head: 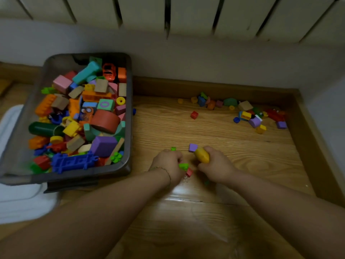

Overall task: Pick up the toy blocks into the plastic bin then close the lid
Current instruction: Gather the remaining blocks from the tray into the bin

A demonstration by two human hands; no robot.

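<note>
A grey plastic bin (128,128) stands open on the left, heaped with coloured toy blocks. My left hand (168,163) is low on the wooden floor with its fingers curled round a green block (183,166); a small red block (189,172) lies right beside it. My right hand (214,167) grips a yellow rounded block (202,155). A purple cube (192,147) and a tiny green piece (173,148) lie just beyond the hands. A cluster of loose blocks (248,114) sits at the far right, and a lone red brick (194,115) in the middle.
A wooden skirting board (214,86) borders the floor at the back and right, below a white radiator (186,14). White cloth (16,199) lies under and in front of the bin. A small blue piece (134,111) rests by the bin's right wall.
</note>
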